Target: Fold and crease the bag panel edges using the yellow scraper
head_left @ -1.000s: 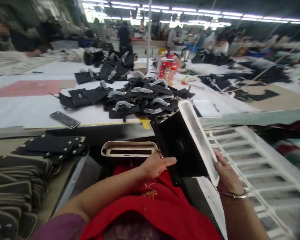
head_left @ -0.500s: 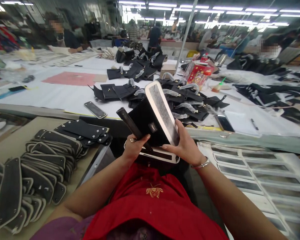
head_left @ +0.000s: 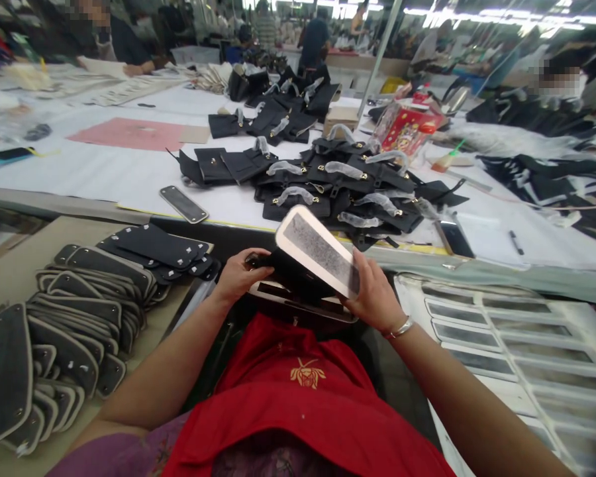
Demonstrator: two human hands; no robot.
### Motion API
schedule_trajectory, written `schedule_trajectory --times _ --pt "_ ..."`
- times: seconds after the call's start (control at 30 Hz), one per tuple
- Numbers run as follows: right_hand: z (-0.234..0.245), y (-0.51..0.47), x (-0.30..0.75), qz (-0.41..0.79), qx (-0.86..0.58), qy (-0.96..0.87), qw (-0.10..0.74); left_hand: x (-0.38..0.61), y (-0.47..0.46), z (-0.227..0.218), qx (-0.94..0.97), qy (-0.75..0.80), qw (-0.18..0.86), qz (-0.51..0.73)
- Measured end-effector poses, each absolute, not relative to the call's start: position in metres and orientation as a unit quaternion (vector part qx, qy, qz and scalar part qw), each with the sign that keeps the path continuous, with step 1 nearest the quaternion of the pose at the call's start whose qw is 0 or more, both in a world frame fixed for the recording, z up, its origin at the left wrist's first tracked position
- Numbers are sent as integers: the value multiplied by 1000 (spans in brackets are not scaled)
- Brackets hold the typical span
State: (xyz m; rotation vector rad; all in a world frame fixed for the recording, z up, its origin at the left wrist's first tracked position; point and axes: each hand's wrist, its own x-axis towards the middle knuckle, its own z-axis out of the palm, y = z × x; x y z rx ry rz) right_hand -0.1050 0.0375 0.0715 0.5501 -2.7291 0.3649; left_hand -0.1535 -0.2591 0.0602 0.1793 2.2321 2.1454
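A partly assembled black handbag (head_left: 298,277) is held upright over my lap, its front tilted and in shadow. One side panel (head_left: 320,250), cream-edged with a speckled grey strip, faces up and leans to the left. My right hand (head_left: 377,295) is closed on the lower right end of this panel, thumb underneath. At the bag's left side my left hand (head_left: 241,279) grips its dark edge between thumb and fingers. Below the hands, the pale lower edge of the bag shows a dark strip. The inside of the bag is mostly hidden.
Stacks of dark rounded panels (head_left: 89,298) lie on a board at left. Across the white-covered table (head_left: 144,172) sit a single panel (head_left: 183,203), piled black bag parts with wrapped handles (head_left: 345,172), a phone (head_left: 455,238) and a pen (head_left: 516,242). Grey-strip sheets (head_left: 477,328) lie right.
The bag has tipped lower, and its cream-edged panel now lies flatter. My left hand has moved left and up, to the bag's left edge. The dark strip it held is no longer distinct.
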Motion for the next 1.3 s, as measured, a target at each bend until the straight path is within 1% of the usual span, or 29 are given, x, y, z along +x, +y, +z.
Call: schedule_trajectory --times 0.1,0.23,0.33,0.53,0.63,0.8,0.97,1.03,1.1,1.17,1.2,1.23,1.3 --pt "72 43 -100 60 204 -966 147 -157 -271 58 76 729 1 681" --pt "77 42 -97 -23 221 -969 110 -154 -284 45 31 698 -33 715" --pt "78 30 -101 -57 252 -960 109 -149 -285 33 -19 667 -48 743" --pt "79 15 -106 -91 329 -936 84 -140 -275 16 -49 656 -21 753" --pt "77 16 -106 -109 338 -932 65 -139 -271 13 -43 701 5 712" --pt "77 17 -108 -140 344 -928 42 -144 -262 12 -25 826 14 563" --pt "81 7 -113 -147 358 -922 6 -154 -265 12 29 886 13 463" --pt "83 0 -116 -142 373 -917 -12 -155 -269 16 62 903 -7 424" --pt "83 -6 -119 -139 376 -915 -31 -153 -270 24 95 910 -48 400" --pt "83 -11 -121 -137 368 -918 -52 -147 -265 35 138 903 -81 399" --pt "83 -12 -122 -135 364 -919 -65 -144 -260 40 170 896 -80 402" --pt "82 -13 -123 -131 359 -921 -76 -140 -254 45 214 888 -60 402" --pt "80 -14 -123 -119 350 -925 -93 -134 -238 50 330 866 18 375"
